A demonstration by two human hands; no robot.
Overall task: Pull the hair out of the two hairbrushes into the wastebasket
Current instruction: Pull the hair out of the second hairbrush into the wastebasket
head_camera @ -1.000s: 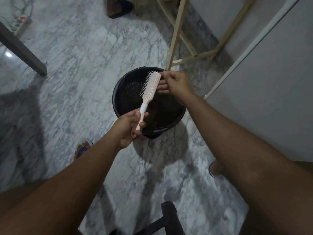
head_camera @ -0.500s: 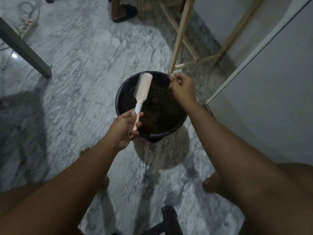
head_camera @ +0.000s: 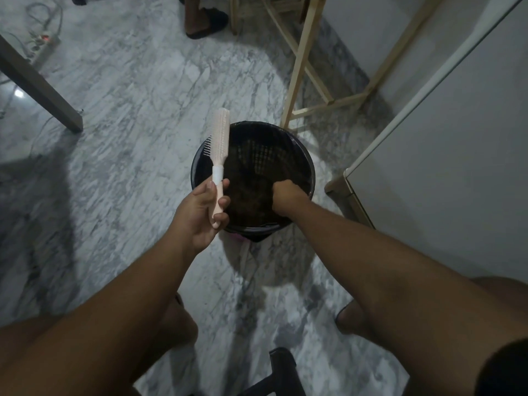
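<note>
A black mesh wastebasket (head_camera: 310, 164) stands on the marble floor in front of me, with dark hair heaped in its bottom. My left hand (head_camera: 200, 214) grips the handle of a pale pink hairbrush (head_camera: 220, 147), held upright over the basket's left rim with its bristles turned to the left. My right hand (head_camera: 287, 195) reaches down inside the basket at its near right side. Its fingers are curled downward and hidden, so I cannot tell what they hold. Only one hairbrush is in view.
A light wooden frame (head_camera: 297, 70) stands just behind the basket. A white cabinet (head_camera: 443, 155) fills the right side. A grey table leg (head_camera: 43, 87) and a power strip (head_camera: 43, 42) lie at far left. Another person's sandalled foot (head_camera: 204, 20) is at the top. A black chair part (head_camera: 281, 370) sits near my knees.
My right hand dropped from the far rim down into the basket's near right side. My left hand turned the brush so its bristles face left and shifted it toward the left rim.
</note>
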